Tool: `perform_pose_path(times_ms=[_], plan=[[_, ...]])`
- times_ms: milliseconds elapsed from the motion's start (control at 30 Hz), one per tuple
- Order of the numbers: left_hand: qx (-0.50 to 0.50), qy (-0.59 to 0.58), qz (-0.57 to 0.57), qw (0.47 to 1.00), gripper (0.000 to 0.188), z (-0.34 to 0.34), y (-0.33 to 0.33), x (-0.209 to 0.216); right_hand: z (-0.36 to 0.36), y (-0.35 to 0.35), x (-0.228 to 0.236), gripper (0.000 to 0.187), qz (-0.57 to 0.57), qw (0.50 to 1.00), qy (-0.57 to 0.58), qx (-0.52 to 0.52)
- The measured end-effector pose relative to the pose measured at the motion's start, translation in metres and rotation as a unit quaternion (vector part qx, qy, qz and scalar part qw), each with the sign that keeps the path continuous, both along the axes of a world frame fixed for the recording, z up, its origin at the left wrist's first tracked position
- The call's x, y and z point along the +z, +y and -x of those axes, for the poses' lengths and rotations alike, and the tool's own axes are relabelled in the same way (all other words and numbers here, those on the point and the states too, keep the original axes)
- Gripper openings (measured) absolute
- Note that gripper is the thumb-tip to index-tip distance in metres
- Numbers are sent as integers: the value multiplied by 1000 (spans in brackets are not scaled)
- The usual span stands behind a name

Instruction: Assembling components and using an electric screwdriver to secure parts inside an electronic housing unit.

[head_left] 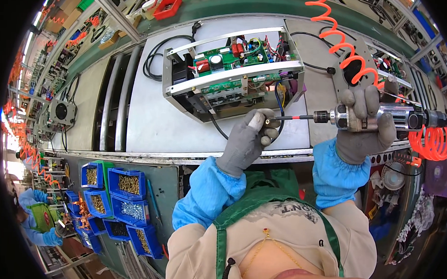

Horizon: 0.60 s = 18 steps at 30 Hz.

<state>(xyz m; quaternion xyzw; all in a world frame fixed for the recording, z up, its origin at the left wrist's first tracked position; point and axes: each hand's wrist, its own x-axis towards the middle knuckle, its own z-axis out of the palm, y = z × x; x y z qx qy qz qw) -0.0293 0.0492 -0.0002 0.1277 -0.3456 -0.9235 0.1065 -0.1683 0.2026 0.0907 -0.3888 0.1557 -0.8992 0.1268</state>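
Note:
My right hand (pixel 366 120), in a grey glove, is wrapped round a silver air screwdriver (pixel 352 118) held level. Its long bit (pixel 295 117) points left toward my other hand. My left hand (pixel 247 140), gloved too, is closed, with thumb and forefinger pinching a small brass-coloured screw (pixel 268 122) at the bit's tip. Just beyond the left hand stands an open metal chassis (pixel 211 80) with two silver rails. Inside sit a green circuit board (pixel 231 61), red components and a black fan. Whether the bit touches the screw is hard to tell.
An orange coiled air hose (pixel 356 63) hangs at the right. A second chassis (pixel 383 66) stands at the back right. Blue bins (pixel 132 212) of screws lie at lower left, a red bin (pixel 167 7) at the back. Metal rollers (pixel 119 96) flank the white board. A co-worker (pixel 38 216) is far left.

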Motion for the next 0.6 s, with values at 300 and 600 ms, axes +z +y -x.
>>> perform_pose_path(times_ms=[300,600], plan=[[30,-39,-149,988,31,-15,-4,-10,-1,-11,-9,63,-32,999,-12,-1],[130,-75,-41,988,25,-78,-22,-29,-19,-22,-24,54,-65,995,-47,67]])
